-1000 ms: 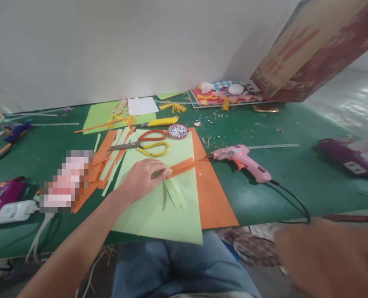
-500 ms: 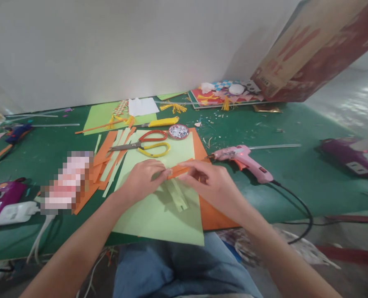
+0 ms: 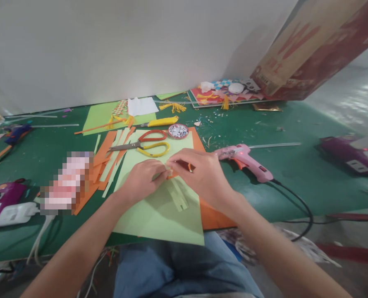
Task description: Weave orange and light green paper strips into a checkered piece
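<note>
Using left hand (image 3: 145,178) to pinch an orange strip (image 3: 172,177) and thin green strips (image 3: 178,196), just above the middle of the light green sheet (image 3: 159,225). Squeezing the ends between thumb and finger. Pointing the loose green ends down toward the near right corner of the light green sheet. Holding right hand (image 3: 204,171) over the right part of the light green sheet, with thumb and finger close together, right by the left fingertips. Cannot tell if pinching the orange strip there too, as it mostly hides behind the hand.

Can see scissors (image 3: 125,146) lying open a little across the far left edge of the light green sheet, and a round dish (image 3: 178,131) full of specks at its far edge. Can spot an orange sheet (image 3: 216,215) poking out from under its right side, a pink glue gun (image 3: 244,159) farther right, and loose paper strips (image 3: 105,163) along its left side.
</note>
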`<control>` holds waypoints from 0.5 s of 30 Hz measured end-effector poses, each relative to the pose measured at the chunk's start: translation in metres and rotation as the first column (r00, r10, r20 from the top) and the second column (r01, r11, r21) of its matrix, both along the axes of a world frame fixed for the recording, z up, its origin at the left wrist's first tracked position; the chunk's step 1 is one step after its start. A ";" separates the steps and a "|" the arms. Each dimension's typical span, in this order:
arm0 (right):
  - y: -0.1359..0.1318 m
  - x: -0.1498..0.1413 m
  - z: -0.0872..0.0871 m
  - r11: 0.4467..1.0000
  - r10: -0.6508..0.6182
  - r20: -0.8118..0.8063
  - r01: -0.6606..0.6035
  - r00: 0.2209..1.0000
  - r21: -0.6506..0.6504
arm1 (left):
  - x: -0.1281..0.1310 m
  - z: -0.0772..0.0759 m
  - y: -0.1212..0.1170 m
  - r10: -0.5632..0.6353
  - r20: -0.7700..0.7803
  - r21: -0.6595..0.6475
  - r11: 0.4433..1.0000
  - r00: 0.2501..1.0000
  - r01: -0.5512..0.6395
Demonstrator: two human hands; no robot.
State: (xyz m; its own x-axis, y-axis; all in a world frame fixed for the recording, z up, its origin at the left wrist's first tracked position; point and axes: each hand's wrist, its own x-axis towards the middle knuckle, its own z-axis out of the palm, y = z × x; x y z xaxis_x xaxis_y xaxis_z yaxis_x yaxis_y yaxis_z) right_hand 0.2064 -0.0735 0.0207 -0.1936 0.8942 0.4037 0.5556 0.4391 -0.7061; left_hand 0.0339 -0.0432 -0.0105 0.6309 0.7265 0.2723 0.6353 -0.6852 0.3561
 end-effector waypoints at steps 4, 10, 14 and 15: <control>0.000 0.006 0.014 0.999 0.005 -0.375 -0.025 0.927 -0.046 | 0.000 -0.001 0.000 -0.019 0.058 0.053 0.998 0.998 0.016; 0.010 0.019 0.008 0.986 -0.151 -0.159 0.138 0.976 -0.093 | 0.001 0.000 0.001 -0.002 0.046 0.032 0.999 0.999 0.001; 0.008 0.016 -0.009 0.978 0.029 0.385 0.054 0.922 -0.202 | 0.002 0.000 0.000 0.001 0.037 0.071 0.997 0.999 -0.004; 0.007 0.014 -0.013 0.975 0.066 0.431 0.033 0.900 -0.218 | 0.002 0.000 0.000 -0.003 0.038 0.083 0.997 0.999 0.000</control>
